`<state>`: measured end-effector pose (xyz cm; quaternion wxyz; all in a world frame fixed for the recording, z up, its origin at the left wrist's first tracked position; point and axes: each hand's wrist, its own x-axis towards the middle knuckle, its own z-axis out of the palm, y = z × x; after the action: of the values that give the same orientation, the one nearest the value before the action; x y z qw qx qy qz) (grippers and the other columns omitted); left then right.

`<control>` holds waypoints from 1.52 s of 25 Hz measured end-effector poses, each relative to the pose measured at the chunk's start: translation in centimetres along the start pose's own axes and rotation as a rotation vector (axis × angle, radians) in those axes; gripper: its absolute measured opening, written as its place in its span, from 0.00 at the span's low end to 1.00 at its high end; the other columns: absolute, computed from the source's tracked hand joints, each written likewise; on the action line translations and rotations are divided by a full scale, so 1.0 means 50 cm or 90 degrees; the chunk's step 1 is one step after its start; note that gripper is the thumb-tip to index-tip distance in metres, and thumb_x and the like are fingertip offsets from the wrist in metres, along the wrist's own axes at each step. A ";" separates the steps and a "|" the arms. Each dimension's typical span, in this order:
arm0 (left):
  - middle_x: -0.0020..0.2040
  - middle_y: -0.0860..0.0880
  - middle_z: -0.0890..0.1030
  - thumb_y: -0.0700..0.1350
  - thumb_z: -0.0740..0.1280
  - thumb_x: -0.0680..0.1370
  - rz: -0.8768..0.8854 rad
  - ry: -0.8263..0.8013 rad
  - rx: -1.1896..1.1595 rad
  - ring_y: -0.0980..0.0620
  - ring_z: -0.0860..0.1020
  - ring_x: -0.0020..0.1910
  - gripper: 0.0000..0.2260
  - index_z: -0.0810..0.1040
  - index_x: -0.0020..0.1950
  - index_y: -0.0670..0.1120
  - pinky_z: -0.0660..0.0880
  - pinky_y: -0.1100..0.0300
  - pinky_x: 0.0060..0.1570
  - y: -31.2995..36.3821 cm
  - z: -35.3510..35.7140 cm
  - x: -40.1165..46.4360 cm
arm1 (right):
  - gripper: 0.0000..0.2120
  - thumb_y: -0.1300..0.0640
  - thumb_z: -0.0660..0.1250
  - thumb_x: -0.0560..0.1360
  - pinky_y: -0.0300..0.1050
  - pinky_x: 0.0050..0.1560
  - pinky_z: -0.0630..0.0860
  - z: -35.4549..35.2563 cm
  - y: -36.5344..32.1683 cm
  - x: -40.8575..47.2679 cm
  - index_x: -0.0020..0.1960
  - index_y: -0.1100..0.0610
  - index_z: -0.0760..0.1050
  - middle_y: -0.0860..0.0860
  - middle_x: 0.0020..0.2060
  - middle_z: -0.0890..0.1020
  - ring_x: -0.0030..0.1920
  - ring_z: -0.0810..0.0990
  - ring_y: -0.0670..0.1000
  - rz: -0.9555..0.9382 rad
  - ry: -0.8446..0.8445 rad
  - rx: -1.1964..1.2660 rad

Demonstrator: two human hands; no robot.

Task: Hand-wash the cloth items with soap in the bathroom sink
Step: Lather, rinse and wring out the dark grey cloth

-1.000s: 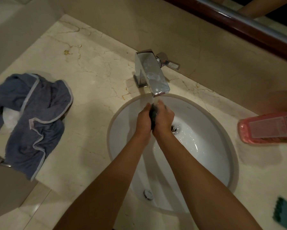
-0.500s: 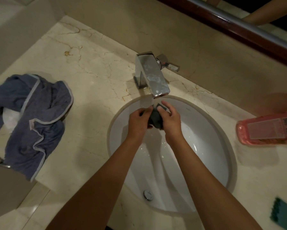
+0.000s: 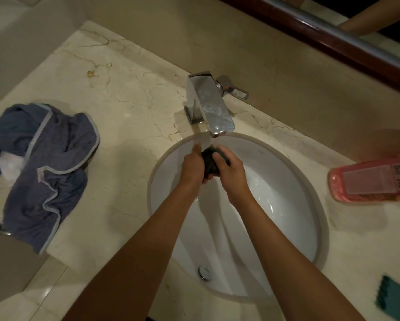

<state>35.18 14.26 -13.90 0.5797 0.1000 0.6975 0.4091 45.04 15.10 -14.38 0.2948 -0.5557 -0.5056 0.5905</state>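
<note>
A small dark cloth [image 3: 208, 161], bunched into a wad, is held over the white sink [image 3: 294, 230] just below the chrome tap's [image 3: 211, 110] spout. My left hand [image 3: 193, 166] grips its left side and my right hand [image 3: 230, 171] curls over its right side, both pressing the wad between them. Most of the cloth is hidden by my fingers. A blue-grey garment with pale trim [image 3: 44, 167] lies crumpled on the marble counter at the left. A pink soap bottle [image 3: 372, 180] lies on its side at the right edge.
The marble counter [image 3: 125, 107] surrounds the sink. A teal cloth [image 3: 395, 300] shows at the lower right corner. An overflow fitting [image 3: 204, 272] sits on the sink's near wall. A mirror frame [image 3: 333, 40] runs along the back wall. The counter's left edge drops off beside the garment.
My hands had parted with the cloth stretched between them; now they have closed together again, squeezing it into a tight wad under the spout.
</note>
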 end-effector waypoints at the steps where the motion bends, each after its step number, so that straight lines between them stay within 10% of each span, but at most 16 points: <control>1: 0.39 0.42 0.82 0.59 0.50 0.86 0.040 0.017 0.074 0.49 0.77 0.30 0.27 0.79 0.51 0.41 0.75 0.58 0.32 -0.002 -0.001 -0.002 | 0.10 0.58 0.61 0.84 0.40 0.43 0.78 0.003 -0.002 0.005 0.59 0.58 0.80 0.51 0.46 0.82 0.44 0.81 0.45 0.019 0.022 0.020; 8: 0.50 0.43 0.84 0.49 0.60 0.85 0.185 -0.013 -0.029 0.46 0.83 0.51 0.11 0.81 0.49 0.49 0.81 0.46 0.57 -0.019 0.010 0.005 | 0.10 0.52 0.61 0.82 0.40 0.30 0.73 0.027 -0.019 0.022 0.46 0.54 0.76 0.55 0.39 0.78 0.40 0.77 0.54 0.199 0.121 0.171; 17: 0.45 0.43 0.85 0.44 0.64 0.83 0.144 0.028 -0.248 0.43 0.84 0.48 0.11 0.84 0.47 0.45 0.81 0.48 0.51 -0.026 0.047 0.015 | 0.11 0.56 0.60 0.84 0.46 0.61 0.78 0.037 0.016 0.006 0.63 0.47 0.76 0.51 0.60 0.81 0.60 0.80 0.50 0.089 0.165 0.280; 24: 0.43 0.43 0.84 0.43 0.66 0.82 0.121 0.020 -0.367 0.45 0.83 0.44 0.10 0.84 0.45 0.44 0.81 0.52 0.48 -0.035 0.059 0.033 | 0.17 0.54 0.64 0.82 0.55 0.66 0.77 0.039 0.032 0.030 0.65 0.63 0.78 0.62 0.59 0.82 0.62 0.81 0.60 0.195 0.118 0.512; 38: 0.51 0.41 0.86 0.42 0.58 0.85 0.211 0.065 -0.223 0.45 0.85 0.51 0.15 0.83 0.57 0.38 0.81 0.52 0.54 -0.055 0.041 0.045 | 0.12 0.57 0.64 0.82 0.55 0.61 0.79 0.066 0.023 0.048 0.62 0.61 0.79 0.62 0.55 0.84 0.57 0.84 0.60 0.184 0.141 0.518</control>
<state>37.20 14.81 -17.41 0.4772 0.0902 0.6186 0.6177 41.66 16.06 -16.72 0.4562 -0.5196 -0.1146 0.7133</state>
